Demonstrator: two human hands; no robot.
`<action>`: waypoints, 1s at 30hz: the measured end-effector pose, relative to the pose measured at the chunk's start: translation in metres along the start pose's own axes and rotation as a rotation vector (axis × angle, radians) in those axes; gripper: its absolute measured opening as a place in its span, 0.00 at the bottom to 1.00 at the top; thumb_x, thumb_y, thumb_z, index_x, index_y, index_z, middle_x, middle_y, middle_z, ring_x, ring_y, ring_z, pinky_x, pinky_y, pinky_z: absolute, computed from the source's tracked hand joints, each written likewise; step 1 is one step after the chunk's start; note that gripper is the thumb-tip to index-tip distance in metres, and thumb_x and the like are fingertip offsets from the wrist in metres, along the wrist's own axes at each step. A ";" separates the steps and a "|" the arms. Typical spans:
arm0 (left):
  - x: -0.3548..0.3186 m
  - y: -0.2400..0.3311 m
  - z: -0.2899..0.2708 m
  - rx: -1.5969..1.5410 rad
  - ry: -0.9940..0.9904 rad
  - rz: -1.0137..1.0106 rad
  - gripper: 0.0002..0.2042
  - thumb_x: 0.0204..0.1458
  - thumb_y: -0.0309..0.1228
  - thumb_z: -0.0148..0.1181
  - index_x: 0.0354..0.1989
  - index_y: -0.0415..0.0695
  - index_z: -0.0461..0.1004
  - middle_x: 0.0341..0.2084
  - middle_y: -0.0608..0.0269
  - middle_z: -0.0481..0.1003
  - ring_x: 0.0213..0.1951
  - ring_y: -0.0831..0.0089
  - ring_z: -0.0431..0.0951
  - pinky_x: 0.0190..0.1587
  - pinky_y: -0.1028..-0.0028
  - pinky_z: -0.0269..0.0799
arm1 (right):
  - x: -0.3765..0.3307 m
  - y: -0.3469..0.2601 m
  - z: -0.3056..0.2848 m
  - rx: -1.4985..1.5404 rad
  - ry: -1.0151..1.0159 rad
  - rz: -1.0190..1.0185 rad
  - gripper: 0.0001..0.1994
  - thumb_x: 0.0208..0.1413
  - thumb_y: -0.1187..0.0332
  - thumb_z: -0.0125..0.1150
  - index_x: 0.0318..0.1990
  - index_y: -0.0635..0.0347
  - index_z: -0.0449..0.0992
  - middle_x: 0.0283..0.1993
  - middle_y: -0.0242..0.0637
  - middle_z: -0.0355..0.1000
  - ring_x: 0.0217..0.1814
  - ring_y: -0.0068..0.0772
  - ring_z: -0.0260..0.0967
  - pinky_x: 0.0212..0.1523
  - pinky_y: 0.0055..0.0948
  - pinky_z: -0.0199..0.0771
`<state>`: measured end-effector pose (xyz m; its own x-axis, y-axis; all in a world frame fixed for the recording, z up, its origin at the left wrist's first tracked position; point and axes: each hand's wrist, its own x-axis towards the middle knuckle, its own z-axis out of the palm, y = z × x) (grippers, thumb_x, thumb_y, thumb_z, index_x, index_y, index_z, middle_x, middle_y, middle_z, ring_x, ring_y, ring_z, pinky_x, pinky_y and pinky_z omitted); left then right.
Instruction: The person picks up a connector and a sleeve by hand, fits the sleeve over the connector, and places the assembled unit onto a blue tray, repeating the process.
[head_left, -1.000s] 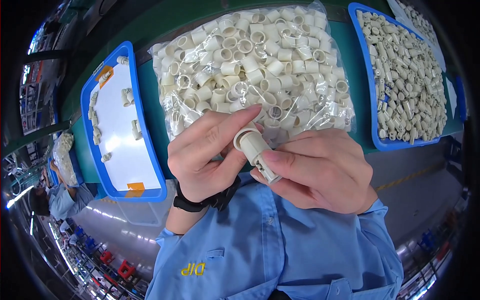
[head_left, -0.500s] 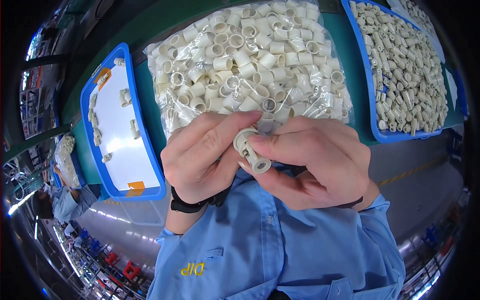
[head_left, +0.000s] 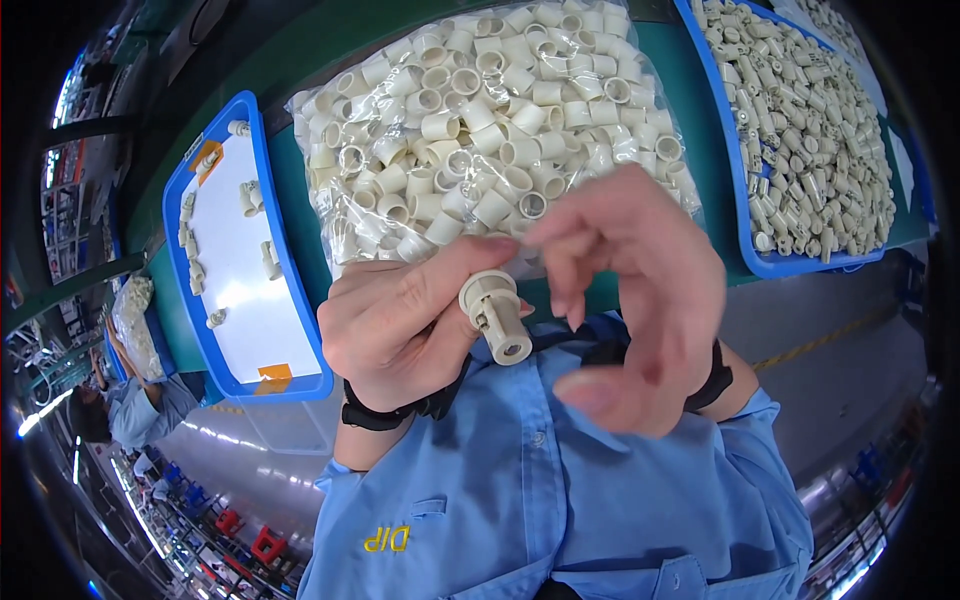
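Between the thumb and fingers of my left hand [head_left: 395, 325] is a cream plastic cylindrical part [head_left: 500, 322], a narrow slotted barrel with a wider collar at its upper end. The barrel's round end points down toward my shirt. My right hand [head_left: 645, 310] is apart from it on the right, blurred at the fingertips, with thumb and fingers spread and nothing between them. Just beyond both hands lies a clear plastic bag [head_left: 335, 215] full of short cream tube rings.
A blue tray [head_left: 316, 345] at left has a white lining with several cream parts on it. At right, another blue tray [head_left: 748, 225] is heaped with similar parts. The green table [head_left: 665, 75] runs beneath. A person in blue [head_left: 150, 412] sits far left.
My right hand has let go of the cylindrical part and moved right, its fingers opening. My left hand still holds the part, which now points more straight down.
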<state>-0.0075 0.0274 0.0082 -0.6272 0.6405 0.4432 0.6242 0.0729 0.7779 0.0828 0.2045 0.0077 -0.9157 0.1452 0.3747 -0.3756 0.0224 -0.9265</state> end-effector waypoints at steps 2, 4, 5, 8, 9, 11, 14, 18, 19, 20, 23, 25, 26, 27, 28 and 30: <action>-0.001 0.002 -0.001 0.043 -0.021 -0.032 0.13 0.42 0.17 0.65 0.39 0.34 0.82 0.24 0.56 0.81 0.21 0.71 0.82 0.24 0.78 0.74 | 0.000 -0.002 0.000 0.140 -0.015 0.190 0.26 0.43 0.66 0.76 0.48 0.68 0.71 0.36 0.30 0.73 0.30 0.18 0.70 0.24 0.16 0.65; -0.001 -0.005 0.000 0.020 -0.026 0.007 0.13 0.41 0.17 0.64 0.39 0.34 0.82 0.24 0.57 0.81 0.20 0.71 0.81 0.24 0.78 0.74 | 0.003 -0.004 0.003 0.210 -0.171 0.392 0.26 0.46 0.64 0.74 0.49 0.67 0.69 0.37 0.28 0.70 0.34 0.16 0.68 0.28 0.15 0.66; -0.001 -0.009 0.001 -0.003 -0.030 0.045 0.14 0.40 0.16 0.64 0.39 0.34 0.82 0.24 0.57 0.81 0.20 0.71 0.81 0.24 0.78 0.74 | 0.004 -0.005 0.004 0.245 -0.248 0.493 0.27 0.47 0.63 0.72 0.50 0.66 0.68 0.37 0.27 0.69 0.36 0.15 0.68 0.30 0.15 0.66; -0.002 -0.010 -0.001 -0.024 -0.043 0.081 0.15 0.39 0.15 0.63 0.39 0.34 0.82 0.23 0.58 0.81 0.20 0.71 0.81 0.23 0.78 0.74 | 0.002 -0.001 0.005 0.321 -0.250 0.523 0.25 0.46 0.63 0.73 0.49 0.64 0.68 0.36 0.27 0.68 0.36 0.14 0.66 0.32 0.16 0.66; -0.003 -0.010 -0.002 -0.022 -0.050 0.079 0.16 0.38 0.15 0.63 0.39 0.34 0.82 0.23 0.58 0.81 0.19 0.71 0.81 0.23 0.78 0.74 | 0.001 0.001 0.006 0.360 -0.252 0.538 0.24 0.46 0.64 0.73 0.48 0.63 0.69 0.35 0.26 0.68 0.36 0.14 0.66 0.32 0.16 0.65; -0.002 -0.009 -0.001 -0.020 -0.058 0.077 0.16 0.38 0.14 0.63 0.39 0.34 0.82 0.23 0.58 0.81 0.19 0.71 0.81 0.23 0.78 0.74 | -0.002 0.007 0.011 0.404 -0.211 0.500 0.23 0.47 0.63 0.74 0.45 0.63 0.69 0.32 0.26 0.67 0.31 0.13 0.63 0.29 0.16 0.62; -0.002 -0.009 0.003 -0.073 -0.028 0.115 0.17 0.36 0.14 0.62 0.39 0.35 0.82 0.21 0.59 0.81 0.18 0.72 0.80 0.23 0.78 0.74 | -0.004 0.010 0.018 0.492 -0.132 0.423 0.21 0.48 0.62 0.75 0.41 0.64 0.70 0.25 0.24 0.65 0.23 0.11 0.56 0.21 0.16 0.55; -0.001 -0.007 0.003 -0.059 -0.027 0.136 0.17 0.36 0.14 0.62 0.40 0.34 0.82 0.20 0.59 0.80 0.17 0.72 0.79 0.23 0.78 0.74 | -0.003 0.007 0.017 0.502 -0.119 0.418 0.20 0.49 0.63 0.75 0.40 0.63 0.70 0.24 0.23 0.63 0.24 0.09 0.54 0.22 0.15 0.52; 0.000 -0.006 0.003 -0.060 -0.029 0.139 0.17 0.36 0.14 0.62 0.40 0.34 0.82 0.20 0.59 0.80 0.17 0.72 0.79 0.23 0.78 0.74 | -0.003 0.005 0.015 0.476 -0.149 0.444 0.21 0.48 0.64 0.75 0.41 0.62 0.69 0.27 0.23 0.64 0.27 0.10 0.56 0.25 0.15 0.54; 0.000 -0.004 0.002 -0.050 -0.033 0.129 0.17 0.36 0.15 0.62 0.40 0.33 0.82 0.20 0.60 0.80 0.18 0.72 0.80 0.23 0.77 0.74 | -0.002 0.004 0.012 0.449 -0.179 0.469 0.21 0.47 0.65 0.74 0.42 0.62 0.69 0.30 0.24 0.64 0.30 0.11 0.57 0.29 0.16 0.56; 0.001 -0.001 0.002 -0.033 -0.043 0.113 0.17 0.37 0.15 0.62 0.40 0.32 0.81 0.19 0.61 0.79 0.18 0.72 0.80 0.23 0.77 0.74 | -0.003 0.003 0.011 0.488 -0.207 0.521 0.21 0.47 0.66 0.74 0.43 0.61 0.69 0.33 0.24 0.65 0.33 0.12 0.58 0.33 0.16 0.57; 0.000 -0.001 0.002 -0.017 -0.033 0.164 0.16 0.38 0.15 0.62 0.40 0.31 0.81 0.18 0.61 0.78 0.18 0.71 0.80 0.23 0.77 0.74 | -0.004 0.002 0.012 0.625 -0.212 0.575 0.20 0.47 0.66 0.74 0.43 0.60 0.68 0.33 0.23 0.64 0.33 0.12 0.58 0.32 0.16 0.56; 0.000 -0.001 0.002 -0.009 -0.028 0.189 0.16 0.38 0.16 0.62 0.40 0.31 0.81 0.17 0.62 0.78 0.18 0.71 0.80 0.23 0.77 0.74 | -0.005 0.002 0.011 0.624 -0.209 0.572 0.20 0.47 0.66 0.74 0.43 0.60 0.68 0.33 0.23 0.64 0.33 0.12 0.58 0.32 0.16 0.56; 0.000 -0.001 0.002 -0.010 -0.030 0.193 0.16 0.38 0.16 0.62 0.40 0.31 0.81 0.17 0.62 0.78 0.18 0.71 0.80 0.23 0.77 0.74 | -0.005 0.002 0.010 0.581 -0.214 0.550 0.20 0.48 0.66 0.74 0.42 0.60 0.68 0.33 0.23 0.64 0.32 0.11 0.57 0.32 0.16 0.56; 0.000 -0.001 0.002 -0.017 -0.035 0.191 0.16 0.39 0.16 0.62 0.40 0.31 0.81 0.17 0.62 0.78 0.17 0.71 0.79 0.23 0.77 0.73 | -0.006 0.002 0.010 0.539 -0.219 0.529 0.20 0.48 0.66 0.74 0.42 0.60 0.68 0.33 0.23 0.64 0.32 0.11 0.57 0.31 0.15 0.55; 0.000 -0.001 0.003 -0.030 -0.044 0.185 0.15 0.40 0.17 0.64 0.40 0.31 0.80 0.16 0.63 0.77 0.17 0.71 0.79 0.23 0.78 0.73 | -0.006 0.001 0.009 0.495 -0.222 0.505 0.20 0.48 0.66 0.74 0.42 0.60 0.68 0.33 0.23 0.64 0.32 0.10 0.57 0.31 0.15 0.55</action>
<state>-0.0067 0.0296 0.0067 -0.4817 0.6741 0.5600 0.7119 -0.0717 0.6986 0.0869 0.1951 0.0046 -0.9816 -0.1850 -0.0467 0.1270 -0.4507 -0.8836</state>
